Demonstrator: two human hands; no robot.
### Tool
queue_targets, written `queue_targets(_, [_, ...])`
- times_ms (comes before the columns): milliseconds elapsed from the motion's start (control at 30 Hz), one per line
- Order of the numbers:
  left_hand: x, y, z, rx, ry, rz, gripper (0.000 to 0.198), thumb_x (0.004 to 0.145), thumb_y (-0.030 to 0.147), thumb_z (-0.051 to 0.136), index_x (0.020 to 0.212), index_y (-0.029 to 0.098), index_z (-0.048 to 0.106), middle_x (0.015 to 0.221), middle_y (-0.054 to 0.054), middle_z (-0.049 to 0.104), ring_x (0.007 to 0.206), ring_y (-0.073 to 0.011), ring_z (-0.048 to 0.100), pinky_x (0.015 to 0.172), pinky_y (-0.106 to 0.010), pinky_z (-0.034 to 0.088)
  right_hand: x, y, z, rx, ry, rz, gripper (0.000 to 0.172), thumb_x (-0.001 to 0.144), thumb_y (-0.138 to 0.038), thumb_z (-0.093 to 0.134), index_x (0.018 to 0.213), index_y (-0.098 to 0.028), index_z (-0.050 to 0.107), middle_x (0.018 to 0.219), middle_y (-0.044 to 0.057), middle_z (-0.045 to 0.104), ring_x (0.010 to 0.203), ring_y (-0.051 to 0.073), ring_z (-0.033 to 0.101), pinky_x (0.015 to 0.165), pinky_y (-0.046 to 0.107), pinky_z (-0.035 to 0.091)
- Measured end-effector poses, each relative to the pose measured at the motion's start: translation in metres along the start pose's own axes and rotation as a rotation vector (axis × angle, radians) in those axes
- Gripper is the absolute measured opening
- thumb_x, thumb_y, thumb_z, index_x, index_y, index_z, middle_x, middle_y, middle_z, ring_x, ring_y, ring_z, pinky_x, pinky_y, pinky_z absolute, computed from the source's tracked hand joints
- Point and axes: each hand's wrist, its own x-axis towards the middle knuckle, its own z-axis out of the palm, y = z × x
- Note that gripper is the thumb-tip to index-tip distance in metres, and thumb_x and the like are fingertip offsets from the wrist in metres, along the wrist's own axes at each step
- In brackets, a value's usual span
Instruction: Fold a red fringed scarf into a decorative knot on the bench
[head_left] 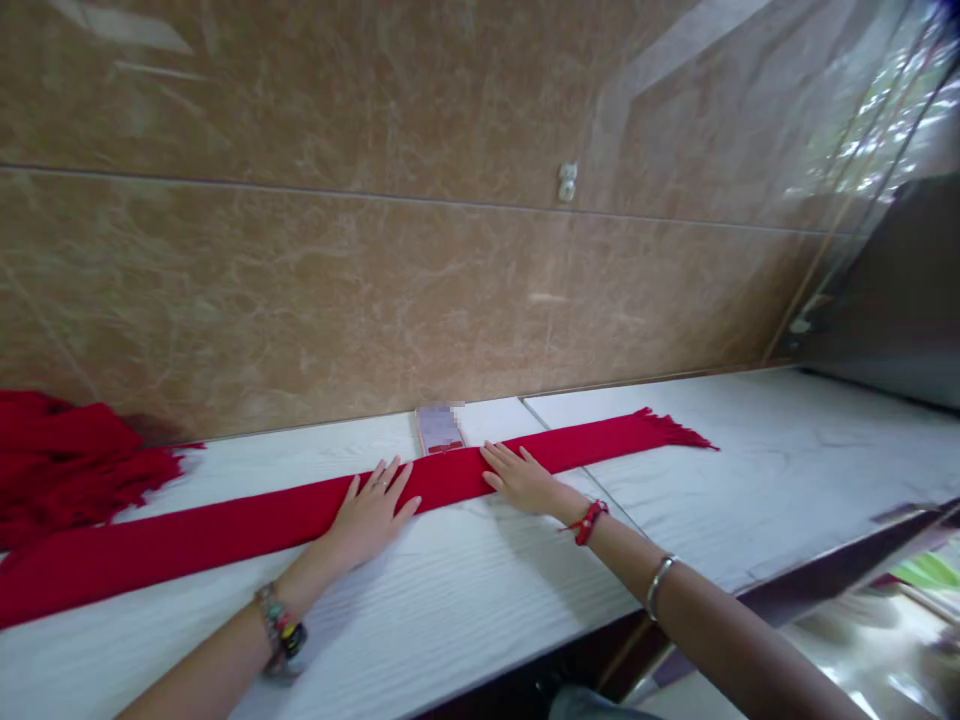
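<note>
A long red scarf (225,530) lies stretched flat along a white table (465,610), its fringed end (675,432) at the right. My left hand (371,515) rests flat on the scarf near its middle, fingers spread. My right hand (521,478) presses flat on the scarf just to the right, fingers stretched out. Both hands are open and hold nothing. Beaded bracelets sit on my left wrist; a red cord and a metal bangle are on my right.
A pile of more red scarves (67,460) lies at the far left against the brown marble wall (375,280). A small flat object (440,428) lies behind the scarf by the wall. The table's front edge (825,560) drops off at the right.
</note>
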Motion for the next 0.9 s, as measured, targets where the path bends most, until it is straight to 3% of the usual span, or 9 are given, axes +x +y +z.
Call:
queue_targets(200, [-0.001, -0.011, 0.002, 0.068, -0.054, -0.024, 0.058, 0.085, 0.045, 0.024, 0.137, 0.019, 0.019, 0.143, -0.005, 0.01, 0.131, -0.0243, 0.009, 0.103, -0.047, 0.015, -0.075, 0.133, 0.014, -0.169, -0.118, 0.146, 0.037, 0.088, -0.015, 0.031, 0.121, -0.017, 0.047, 0.137, 0.016, 0.03, 0.124, 0.031, 0.029, 0.084, 0.058, 0.038])
queue_targets(300, [0.004, 0.003, 0.001, 0.185, 0.107, -0.033, 0.054, 0.084, 0.037, 0.029, 0.134, 0.017, 0.029, 0.143, -0.007, 0.013, 0.131, -0.0289, 0.009, 0.1, -0.054, 0.011, -0.099, 0.185, 0.014, -0.205, -0.156, 0.229, 0.036, 0.085, -0.011, 0.033, 0.115, -0.018, 0.053, 0.132, 0.018, 0.037, 0.121, 0.032, 0.034, 0.081, 0.06, 0.038])
queue_targets(367, [0.015, 0.026, -0.001, 0.23, 0.267, 0.056, 0.052, 0.084, 0.033, 0.031, 0.133, 0.016, 0.032, 0.142, -0.008, 0.015, 0.131, -0.0293, 0.009, 0.1, -0.055, 0.008, -0.098, 0.197, 0.013, -0.212, -0.114, 0.229, 0.035, 0.085, -0.012, 0.034, 0.115, -0.017, 0.053, 0.131, 0.018, 0.039, 0.121, 0.032, 0.034, 0.084, 0.058, 0.038])
queue_targets(433, [0.035, 0.06, -0.005, 0.197, 0.325, 0.193, 0.053, 0.085, 0.036, 0.031, 0.133, 0.015, 0.032, 0.142, -0.008, 0.016, 0.131, -0.0275, 0.011, 0.102, -0.051, 0.011, -0.084, 0.19, 0.013, -0.207, -0.033, 0.192, 0.037, 0.088, -0.017, 0.033, 0.123, -0.015, 0.045, 0.135, 0.018, 0.032, 0.124, 0.03, 0.029, 0.088, 0.053, 0.038])
queue_targets(533, [0.069, 0.115, -0.009, 0.094, 0.284, 0.344, 0.055, 0.086, 0.041, 0.029, 0.133, 0.012, 0.031, 0.142, -0.009, 0.016, 0.131, -0.0255, 0.011, 0.103, -0.046, 0.015, -0.054, 0.163, 0.019, -0.147, 0.054, 0.09, 0.041, 0.09, -0.025, 0.029, 0.13, -0.015, 0.035, 0.138, 0.016, 0.028, 0.126, 0.026, 0.027, 0.088, 0.047, 0.04])
queue_targets(633, [0.093, 0.15, -0.007, -0.005, 0.183, 0.423, 0.054, 0.088, 0.039, 0.026, 0.133, 0.01, 0.028, 0.142, -0.01, 0.018, 0.131, -0.0234, 0.013, 0.104, -0.042, 0.017, -0.044, 0.156, 0.03, -0.144, 0.062, -0.042, 0.037, 0.09, -0.026, 0.03, 0.124, -0.018, 0.043, 0.137, 0.014, 0.031, 0.125, 0.025, 0.028, 0.09, 0.046, 0.038])
queue_targets(700, [0.098, 0.156, -0.003, -0.045, 0.11, 0.454, 0.054, 0.088, 0.039, 0.024, 0.134, 0.011, 0.027, 0.141, -0.009, 0.021, 0.13, -0.0223, 0.015, 0.104, -0.042, 0.017, -0.056, 0.174, 0.036, -0.164, 0.039, -0.047, 0.036, 0.09, -0.023, 0.031, 0.122, -0.018, 0.046, 0.136, 0.014, 0.034, 0.125, 0.025, 0.029, 0.09, 0.048, 0.038])
queue_targets(767, [0.096, 0.153, 0.0, -0.064, 0.07, 0.471, 0.053, 0.088, 0.04, 0.023, 0.134, 0.014, 0.026, 0.141, -0.008, 0.022, 0.13, -0.0214, 0.017, 0.104, -0.042, 0.017, -0.08, 0.207, 0.039, -0.179, 0.005, 0.02, 0.035, 0.089, -0.02, 0.031, 0.121, -0.018, 0.047, 0.135, 0.014, 0.035, 0.125, 0.026, 0.029, 0.089, 0.051, 0.037])
queue_targets(900, [0.092, 0.145, 0.001, -0.066, 0.062, 0.476, 0.052, 0.088, 0.04, 0.022, 0.135, 0.017, 0.026, 0.141, -0.006, 0.02, 0.13, -0.0213, 0.016, 0.104, -0.042, 0.017, -0.133, 0.279, 0.041, -0.12, -0.087, 0.359, 0.038, 0.087, -0.017, 0.031, 0.121, -0.02, 0.047, 0.137, 0.013, 0.033, 0.126, 0.025, 0.027, 0.094, 0.051, 0.031])
